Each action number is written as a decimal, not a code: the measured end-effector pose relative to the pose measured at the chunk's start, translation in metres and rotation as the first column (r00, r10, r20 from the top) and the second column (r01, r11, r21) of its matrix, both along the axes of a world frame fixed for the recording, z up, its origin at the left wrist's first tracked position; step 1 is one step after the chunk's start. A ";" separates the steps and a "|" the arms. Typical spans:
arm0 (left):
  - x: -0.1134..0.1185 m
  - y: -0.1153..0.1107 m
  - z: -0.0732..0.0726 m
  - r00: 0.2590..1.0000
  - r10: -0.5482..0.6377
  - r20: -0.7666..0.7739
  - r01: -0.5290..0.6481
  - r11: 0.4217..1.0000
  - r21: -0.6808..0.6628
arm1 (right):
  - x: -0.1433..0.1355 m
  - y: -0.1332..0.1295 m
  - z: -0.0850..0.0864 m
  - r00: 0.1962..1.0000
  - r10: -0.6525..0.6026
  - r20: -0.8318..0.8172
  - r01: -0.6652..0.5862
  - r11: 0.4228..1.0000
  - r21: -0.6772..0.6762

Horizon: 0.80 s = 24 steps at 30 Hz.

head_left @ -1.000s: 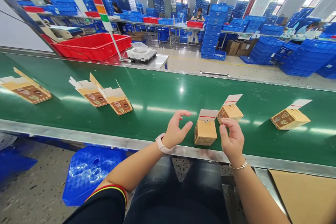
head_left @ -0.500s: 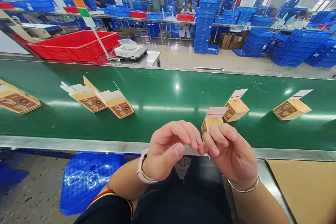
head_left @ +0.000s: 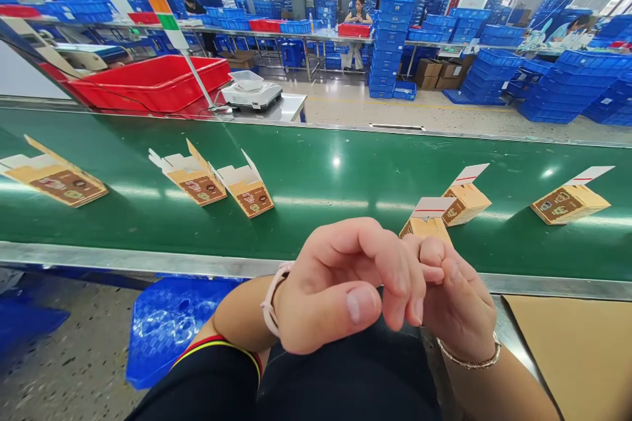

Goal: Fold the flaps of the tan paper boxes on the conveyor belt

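Above the near edge of the green conveyor belt [head_left: 316, 230], my two hands meet. My left hand [head_left: 340, 283] has loosely curled fingers with the thumb apart, and nothing shows in it. Closed at the fingertips, my right hand [head_left: 459, 302] presses against the left fingers; whatever it pinches there is hidden. Just behind the right hand stands a small brown-and-tan carton [head_left: 427, 229], its white flap with a red line raised. A second carton [head_left: 467, 204] touches or nearly touches it, and a third carton [head_left: 567, 204] lies farther right, both flaps up.
Several open cartons ride on the left of the belt, among them a carton [head_left: 251, 197] with its lid up. Across the belt are a red bin [head_left: 158, 85], a scale [head_left: 251, 95] and stacked blue crates [head_left: 390, 39]. A cardboard sheet [head_left: 573, 348] lies at lower right.
The cartons have shifted right along the belt. My left hand has come closer to the camera and rightward, overlapping the right hand. The right fingers have closed into a pinch.
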<state>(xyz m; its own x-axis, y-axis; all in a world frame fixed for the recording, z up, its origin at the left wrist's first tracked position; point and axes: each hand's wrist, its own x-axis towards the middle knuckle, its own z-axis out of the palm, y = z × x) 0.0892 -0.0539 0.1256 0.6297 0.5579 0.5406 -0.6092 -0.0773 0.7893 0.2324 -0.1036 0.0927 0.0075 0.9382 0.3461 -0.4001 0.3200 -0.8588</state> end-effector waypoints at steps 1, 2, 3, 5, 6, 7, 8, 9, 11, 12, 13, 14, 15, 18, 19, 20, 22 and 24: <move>-0.001 -0.001 0.001 0.999 0.033 -0.042 -0.033 0.999 -0.002 | 0.001 0.000 0.000 1.000 -0.009 0.023 0.009 1.000 0.007; -0.003 -0.002 0.002 0.993 0.074 -0.087 -0.074 0.997 -0.002 | 0.001 -0.001 -0.001 0.999 -0.021 0.043 0.021 1.000 0.009; -0.004 -0.003 0.003 0.984 0.118 -0.130 -0.119 0.993 -0.004 | 0.002 -0.001 -0.001 0.998 -0.031 0.062 0.031 0.999 0.008; -0.006 -0.004 0.004 0.967 0.170 -0.191 -0.176 0.984 -0.012 | 0.003 -0.002 -0.003 0.994 -0.052 0.095 0.052 0.999 -0.003; -0.007 -0.004 0.004 0.964 0.167 -0.206 -0.176 0.984 -0.022 | 0.003 -0.003 -0.003 0.993 -0.061 0.106 0.062 0.998 -0.007; -0.007 -0.004 0.004 0.965 0.146 -0.219 -0.158 0.987 -0.038 | 0.003 -0.004 -0.004 0.991 -0.067 0.115 0.069 0.998 -0.009; -0.007 -0.004 0.004 0.967 0.116 -0.226 -0.132 0.990 -0.056 | 0.003 -0.005 -0.004 0.990 -0.071 0.122 0.072 0.997 -0.009; -0.007 -0.003 0.004 0.969 0.088 -0.230 -0.107 0.991 -0.075 | 0.004 -0.005 -0.004 0.989 -0.074 0.127 0.075 0.997 -0.004; -0.007 -0.003 0.004 0.970 0.048 -0.239 -0.073 0.992 -0.101 | 0.004 -0.006 -0.005 0.987 -0.096 0.132 0.094 0.995 0.023; -0.006 -0.003 0.005 0.970 0.041 -0.240 -0.069 0.992 -0.108 | 0.005 -0.006 -0.006 0.983 -0.119 0.136 0.114 0.992 0.045; -0.006 -0.004 0.005 0.971 0.039 -0.237 -0.068 0.991 -0.113 | 0.005 -0.006 -0.007 0.977 -0.153 0.147 0.143 0.987 0.077; -0.007 -0.005 0.005 0.972 0.040 -0.231 -0.068 0.991 -0.117 | 0.006 -0.006 -0.009 0.966 -0.196 0.168 0.178 0.977 0.117; -0.008 -0.006 0.004 0.974 0.040 -0.223 -0.068 0.990 -0.122 | 0.005 -0.006 -0.011 0.950 -0.237 0.203 0.206 0.965 0.163; -0.015 -0.009 -0.002 0.979 0.052 -0.197 -0.079 0.988 -0.132 | -0.001 -0.007 -0.020 0.886 -0.318 0.337 0.238 0.937 0.256; -0.018 -0.008 -0.006 0.981 0.057 -0.183 -0.082 0.988 -0.132 | -0.005 -0.007 -0.023 0.870 -0.323 0.373 0.241 0.937 0.252; -0.020 -0.007 -0.011 0.984 0.065 -0.168 -0.087 0.987 -0.132 | -0.009 -0.006 -0.026 0.858 -0.326 0.397 0.250 0.940 0.231; -0.025 -0.001 -0.024 0.991 0.065 -0.119 -0.080 0.989 -0.124 | -0.017 -0.003 -0.031 0.845 -0.331 0.420 0.283 0.943 0.173; -0.029 0.005 -0.039 0.994 0.063 -0.085 -0.074 0.989 -0.132 | -0.025 0.002 -0.036 0.840 -0.336 0.426 0.315 0.941 0.123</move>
<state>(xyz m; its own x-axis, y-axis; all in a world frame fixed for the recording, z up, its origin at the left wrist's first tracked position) 0.0604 -0.0491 0.0865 0.6260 0.6653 0.4067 -0.5400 -0.0064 0.8417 0.2070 -0.1019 0.0562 0.1482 0.8911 0.4290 0.1451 0.4095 -0.9007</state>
